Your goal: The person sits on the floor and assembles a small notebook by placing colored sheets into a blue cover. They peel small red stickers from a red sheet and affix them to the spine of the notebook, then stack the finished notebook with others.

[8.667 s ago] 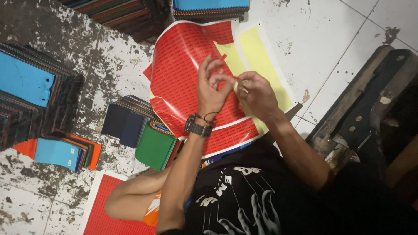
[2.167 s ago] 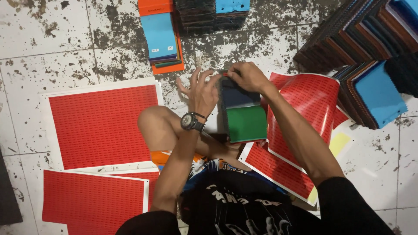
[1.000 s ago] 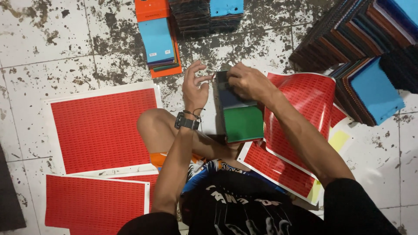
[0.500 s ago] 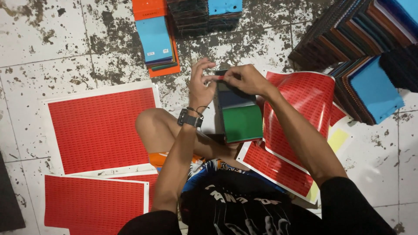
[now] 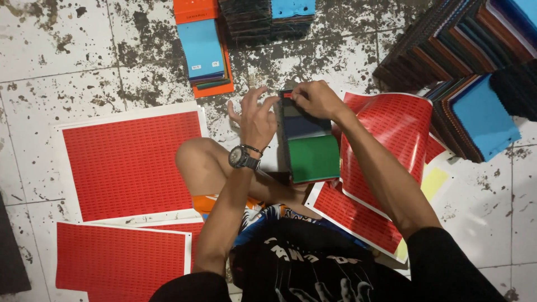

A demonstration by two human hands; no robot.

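Observation:
A stack of fabric swatch cards (image 5: 311, 152), dark blue on top and green lower down, rests on my lap between my hands. My right hand (image 5: 314, 99) pinches a small red sticker (image 5: 287, 95) against the top edge of the stack. My left hand (image 5: 254, 117), with a dark watch (image 5: 240, 158) on the wrist, has its fingers spread and its thumb against the stack's left edge. A curled red sticker sheet (image 5: 394, 137) lies under my right forearm.
Flat red sticker sheets (image 5: 131, 162) (image 5: 120, 260) lie on the stained tile floor to the left, another (image 5: 358, 217) by my right knee. A blue and orange swatch pile (image 5: 202, 47) sits ahead, and large fanned swatch piles (image 5: 464, 72) lie at the right.
My left hand has spread its fingers and slid to the stack's left edge. My right hand stays at the top of the stack, pressing the small red sticker there.

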